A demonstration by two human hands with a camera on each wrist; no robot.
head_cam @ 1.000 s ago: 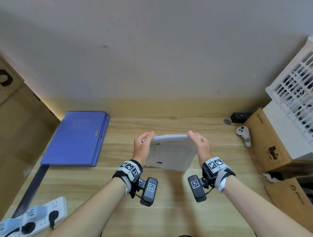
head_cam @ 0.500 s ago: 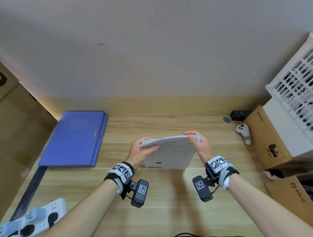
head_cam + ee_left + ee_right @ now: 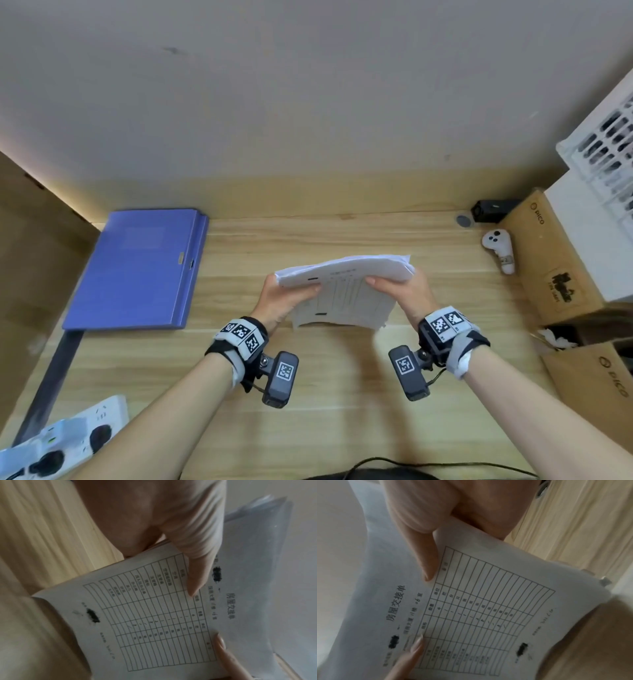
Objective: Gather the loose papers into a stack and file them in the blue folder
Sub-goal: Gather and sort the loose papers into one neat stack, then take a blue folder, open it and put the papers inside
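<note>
Both hands hold a stack of white papers (image 3: pixel 346 291) above the middle of the wooden desk (image 3: pixel 342 394), bent over at the top, its lower edge near the desk. My left hand (image 3: pixel 284 296) grips the stack's left side, thumb on the front sheet. My right hand (image 3: pixel 406 291) grips the right side the same way. The front sheet is a printed table form (image 3: pixel 154 615) (image 3: pixel 479 615); the left thumb (image 3: pixel 193 566) and right thumb (image 3: pixel 424 555) press on it. The blue folder (image 3: pixel 140 270) lies closed at the back left of the desk, apart from the hands.
A white game controller (image 3: pixel 498 248) and a small black box (image 3: pixel 489 210) lie at the back right. Cardboard boxes (image 3: pixel 561 260) and a white crate (image 3: pixel 606 144) line the right side. A power strip (image 3: pixel 65 442) sits at the front left. A wall stands behind the desk.
The stack's top has folded over forward and spread wider, and both hands have slid lower along its sides. The folder has not moved.
</note>
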